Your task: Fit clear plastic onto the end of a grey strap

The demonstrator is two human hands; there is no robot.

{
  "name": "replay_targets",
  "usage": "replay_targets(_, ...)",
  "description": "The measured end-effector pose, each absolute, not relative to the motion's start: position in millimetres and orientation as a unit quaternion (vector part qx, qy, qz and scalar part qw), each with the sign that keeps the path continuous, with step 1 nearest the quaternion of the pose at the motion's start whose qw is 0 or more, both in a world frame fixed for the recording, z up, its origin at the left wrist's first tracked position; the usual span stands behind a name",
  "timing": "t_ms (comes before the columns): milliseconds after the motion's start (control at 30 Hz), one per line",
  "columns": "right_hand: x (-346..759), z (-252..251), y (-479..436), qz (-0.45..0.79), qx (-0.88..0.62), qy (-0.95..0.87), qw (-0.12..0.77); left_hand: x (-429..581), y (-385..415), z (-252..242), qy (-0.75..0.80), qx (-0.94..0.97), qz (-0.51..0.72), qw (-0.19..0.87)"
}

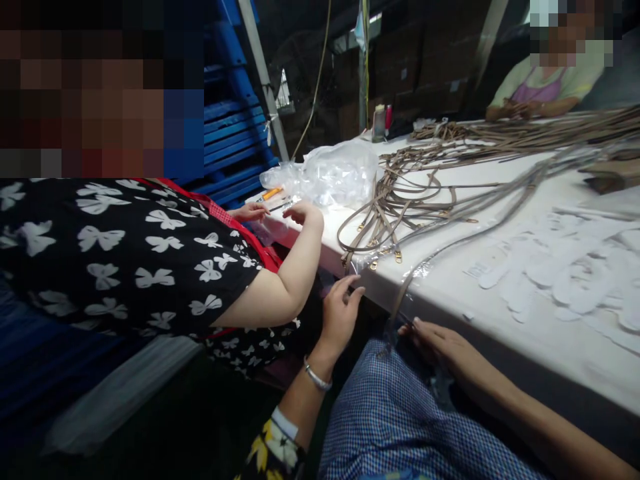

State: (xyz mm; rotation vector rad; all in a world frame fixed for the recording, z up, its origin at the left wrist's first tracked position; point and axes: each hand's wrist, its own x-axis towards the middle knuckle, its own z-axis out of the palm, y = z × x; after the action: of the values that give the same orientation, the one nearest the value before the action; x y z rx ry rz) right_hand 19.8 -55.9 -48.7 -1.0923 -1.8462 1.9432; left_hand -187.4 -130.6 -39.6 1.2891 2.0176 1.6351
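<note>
My left hand (341, 312), wearing a silver bracelet, is raised at the table's near edge. Its fingers are curved, with the thumb apart from them and nothing clearly held. Clear plastic film (361, 262) lies just beyond its fingertips. My right hand (436, 339) is over my lap with its fingers bent closed, and what is in them is hidden. Close to those fingertips, a brown strap (400, 297) in a clear sleeve hangs over the edge. Below the palm is a blurred dark object (441, 387) I cannot identify. Brown straps with gold buckles (387, 200) lie in a tangle on the table.
On my left sits a co-worker in a butterfly-print top (165, 260), with an arm close to my left hand. A plastic bag (340, 173), white paper pieces (565, 267) and bundled straps (560, 133) lie on the white table (450, 293). Another person (547, 87) sits across.
</note>
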Motion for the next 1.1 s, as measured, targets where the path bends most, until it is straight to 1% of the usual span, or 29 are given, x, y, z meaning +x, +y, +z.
replay_targets(33, 12.3, -43.0, -52.5, 0.659, -0.371, -0.639, 0.14, -188.9, -112.5, -32.7, 0.691, 0.472, 0.541, 0.087)
replay_targets(100, 0.4, -34.8, -46.3, 0.653, -0.354, -0.648, 0.165, -193.6, -81.2, -22.7, 0.72, 0.513, 0.466, 0.045)
replay_targets(200, -10.0, -27.9, -38.3, 0.663, -0.346, -0.639, 0.181, -202.7, -51.5, -12.9, 0.783, 0.53, 0.322, 0.035)
replay_targets(300, -14.6, -22.7, -29.7, 0.684, -0.349, -0.614, 0.186, -209.6, -40.2, -4.5, 0.796, 0.546, 0.262, 0.031)
replay_targets(367, -16.2, -19.3, -22.5, 0.697, -0.344, -0.598, 0.196, -212.7, -37.8, 0.4, 0.784, 0.554, 0.275, 0.048)
replay_targets(500, -20.2, -15.1, -3.1, 0.716, -0.352, -0.57, 0.198, -219.2, -34.2, 5.1, 0.75, 0.569, 0.314, 0.128)
replay_targets(767, -38.4, 0.4, 17.4, 0.768, -0.378, -0.499, 0.138, -227.2, -29.2, -6.6, 0.679, 0.561, 0.386, 0.275)
replay_targets(867, -42.5, 4.8, 17.8, 0.773, -0.385, -0.486, 0.133, -224.9, -27.3, -10.6, 0.657, 0.532, 0.422, 0.329)
replay_targets(967, -45.5, 4.8, 20.4, 0.776, -0.382, -0.483, 0.137, -221.2, -24.2, -11.2, 0.64, 0.502, 0.451, 0.367)
replay_targets(1100, -49.8, 3.4, 24.6, 0.791, -0.361, -0.474, 0.141, -216.2, -22.8, -7.8, 0.621, 0.482, 0.478, 0.393)
